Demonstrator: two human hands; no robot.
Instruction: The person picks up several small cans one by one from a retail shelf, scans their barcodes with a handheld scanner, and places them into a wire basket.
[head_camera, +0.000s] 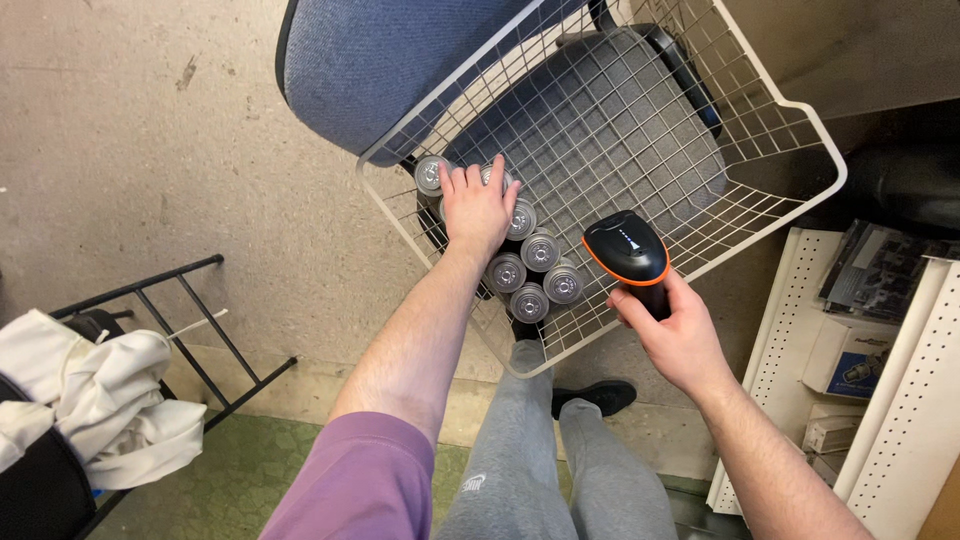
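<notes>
Left hand (478, 208) on cans (530, 270), right hand (680, 335) gripping scanner (628, 250)

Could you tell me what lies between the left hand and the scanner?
In the head view, three cans and bare wire basket separate the left hand from the scanner.

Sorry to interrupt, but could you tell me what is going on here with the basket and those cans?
A person is standing over a white wire basket that rests on a blue office chair. The left hand lies on a cluster of grey-capped cans standing upright in the basket's near corner. The right hand holds a black and orange handheld scanner, its head over the basket near the cans. A white shelf with boxes stands to the right.
</notes>
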